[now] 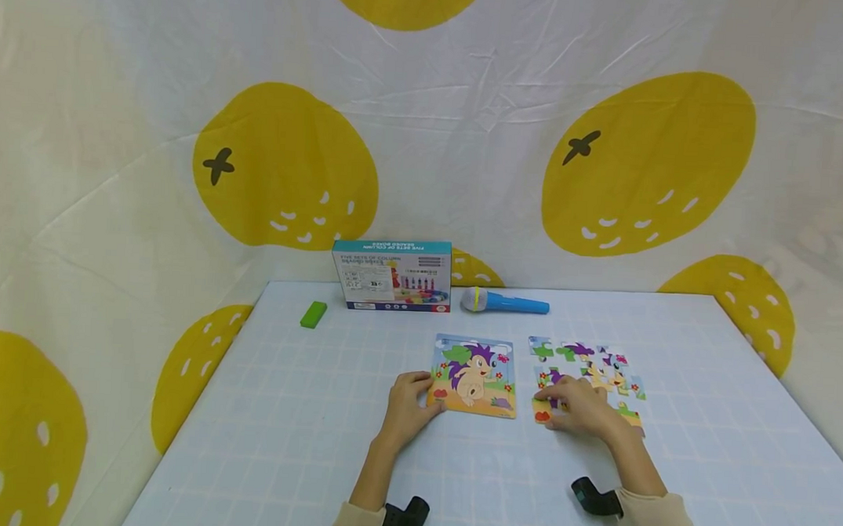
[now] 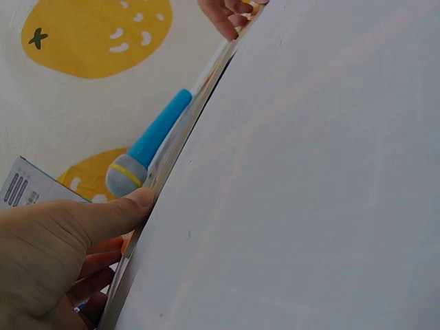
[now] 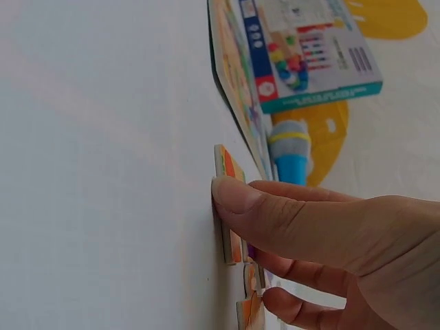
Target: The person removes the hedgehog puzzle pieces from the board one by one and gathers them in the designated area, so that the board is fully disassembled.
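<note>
A square hedgehog picture board lies flat on the table. My left hand holds its lower left corner, the thumb along the near edge and the fingers at the left side. To the right, several jigsaw pieces are laid out in a loose square with the same picture. My right hand pinches a jigsaw piece at the lower left of that group. In the right wrist view, the thumb presses on the near edge of this piece; its far side is hidden by the fingers.
A toy box with a teal top stands at the back of the table. Beside it lies a blue toy microphone. A small green block sits at the back left. Behind hangs a white cloth printed with yellow fruit.
</note>
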A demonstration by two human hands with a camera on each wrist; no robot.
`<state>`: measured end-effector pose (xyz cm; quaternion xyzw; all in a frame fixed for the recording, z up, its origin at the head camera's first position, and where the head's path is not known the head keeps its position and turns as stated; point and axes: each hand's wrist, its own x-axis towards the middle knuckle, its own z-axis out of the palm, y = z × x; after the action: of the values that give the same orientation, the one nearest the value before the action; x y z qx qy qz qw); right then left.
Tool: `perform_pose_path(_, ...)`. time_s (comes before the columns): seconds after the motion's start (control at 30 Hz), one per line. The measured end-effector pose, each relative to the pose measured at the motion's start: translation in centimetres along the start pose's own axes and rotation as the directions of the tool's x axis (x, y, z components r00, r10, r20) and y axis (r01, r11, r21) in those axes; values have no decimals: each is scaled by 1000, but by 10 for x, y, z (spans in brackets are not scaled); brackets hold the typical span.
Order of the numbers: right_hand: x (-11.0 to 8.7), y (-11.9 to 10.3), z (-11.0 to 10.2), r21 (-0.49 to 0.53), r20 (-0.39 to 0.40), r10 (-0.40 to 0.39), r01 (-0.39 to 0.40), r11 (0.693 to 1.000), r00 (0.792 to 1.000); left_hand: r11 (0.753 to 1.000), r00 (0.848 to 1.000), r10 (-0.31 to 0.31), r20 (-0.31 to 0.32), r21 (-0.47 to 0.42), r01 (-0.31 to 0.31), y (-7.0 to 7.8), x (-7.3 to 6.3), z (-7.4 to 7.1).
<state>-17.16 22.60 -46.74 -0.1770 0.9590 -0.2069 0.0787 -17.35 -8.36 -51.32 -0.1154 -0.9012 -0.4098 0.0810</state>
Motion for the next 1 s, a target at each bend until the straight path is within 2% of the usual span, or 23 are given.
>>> perform_pose_path(0.33, 2, 0, 1, -28, -11, 14, -14, 1000, 1000, 1000, 1000, -7, -11, 22, 7, 0, 0, 1)
perform_pose_path(1.0, 2, -2, 2, -75, -33, 12, -15, 997, 999, 1000, 1000, -8, -9, 3, 8, 2, -1, 0)
